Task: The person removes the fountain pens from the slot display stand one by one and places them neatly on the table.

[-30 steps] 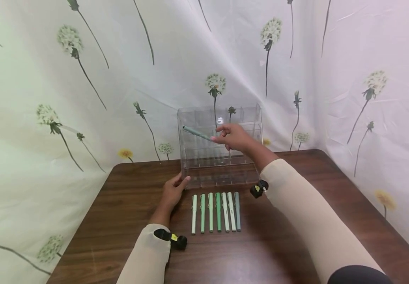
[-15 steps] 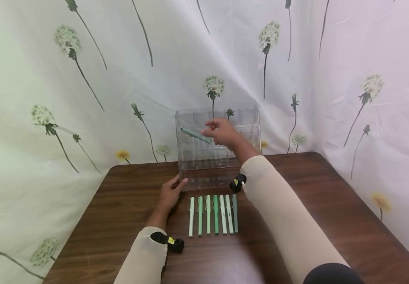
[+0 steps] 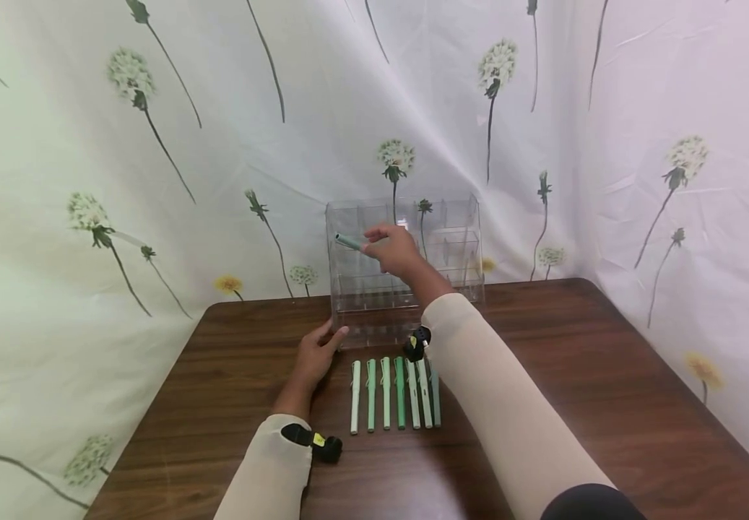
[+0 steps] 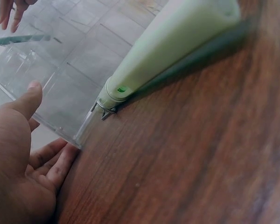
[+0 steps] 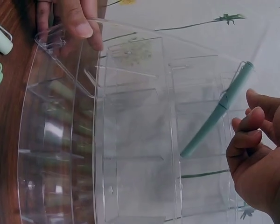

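Note:
A clear acrylic organizer (image 3: 448, 302) with tiered compartments stands near the back of the table. My left hand (image 3: 314, 355) holds its lower left corner, thumb (image 4: 29, 100) in front and fingers behind the edge. Within the upper part of the organizer, a muted teal-green capped pen (image 5: 214, 114) leans diagonally, its clip end up and to the left. My right hand (image 3: 392, 250) hovers close over this pen, fingers loosely bent. The right wrist view shows a small gap between these fingers (image 5: 245, 140) and the pen.
Several capped pens lie side by side before the organizer, among them a whitish pen (image 3: 355, 397), a dark green pen (image 3: 401, 393) and a grey-blue pen (image 3: 437, 404) partly hidden by the wrist camera. A dandelion-print curtain (image 3: 237, 87) hangs behind the wooden table (image 3: 231, 361).
My right hand has moved left along the leaning pen, covering more of it in the head view. The pen keeps its place in the organizer. My left hand stays at the corner.

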`<move>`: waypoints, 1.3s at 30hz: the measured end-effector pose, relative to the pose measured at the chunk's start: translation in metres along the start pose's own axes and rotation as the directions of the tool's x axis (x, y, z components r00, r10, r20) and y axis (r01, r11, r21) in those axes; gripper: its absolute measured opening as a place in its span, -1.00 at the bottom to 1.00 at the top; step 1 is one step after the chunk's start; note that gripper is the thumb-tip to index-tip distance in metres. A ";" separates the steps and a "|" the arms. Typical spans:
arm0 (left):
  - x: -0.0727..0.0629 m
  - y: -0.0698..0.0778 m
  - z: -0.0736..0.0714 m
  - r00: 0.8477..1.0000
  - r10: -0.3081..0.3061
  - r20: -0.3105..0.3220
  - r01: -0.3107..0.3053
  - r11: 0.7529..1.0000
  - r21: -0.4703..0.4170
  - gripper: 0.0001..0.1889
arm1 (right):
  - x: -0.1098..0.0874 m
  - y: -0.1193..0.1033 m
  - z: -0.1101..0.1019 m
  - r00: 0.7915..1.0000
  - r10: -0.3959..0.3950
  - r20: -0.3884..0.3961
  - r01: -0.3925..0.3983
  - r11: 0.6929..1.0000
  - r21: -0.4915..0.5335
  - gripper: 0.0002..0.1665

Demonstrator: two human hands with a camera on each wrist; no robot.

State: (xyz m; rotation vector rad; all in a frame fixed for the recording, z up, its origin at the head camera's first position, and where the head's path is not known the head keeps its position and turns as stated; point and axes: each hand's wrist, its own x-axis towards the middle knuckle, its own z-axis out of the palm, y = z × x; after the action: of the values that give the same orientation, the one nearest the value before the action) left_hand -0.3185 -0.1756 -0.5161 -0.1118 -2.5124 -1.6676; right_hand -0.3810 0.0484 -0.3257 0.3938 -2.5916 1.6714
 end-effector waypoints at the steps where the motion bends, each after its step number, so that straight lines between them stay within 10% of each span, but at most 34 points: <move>1: 0.000 0.000 0.000 1.000 0.002 0.001 -0.002 1.000 0.001 -0.23 | 0.000 0.000 0.002 1.000 0.000 -0.003 0.000 1.000 0.001 -0.56; 39: -0.001 0.004 0.000 1.000 0.010 -0.003 -0.011 1.000 -0.014 -0.25 | 0.014 0.011 0.027 0.999 0.023 -0.044 -0.022 1.000 0.012 -0.59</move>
State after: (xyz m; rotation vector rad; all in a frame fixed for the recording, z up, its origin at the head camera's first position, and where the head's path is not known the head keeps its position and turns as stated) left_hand -0.3172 -0.1737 -0.5129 -0.1233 -2.4940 -1.6798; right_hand -0.3942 0.0258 -0.3444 0.3258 -2.5663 1.6823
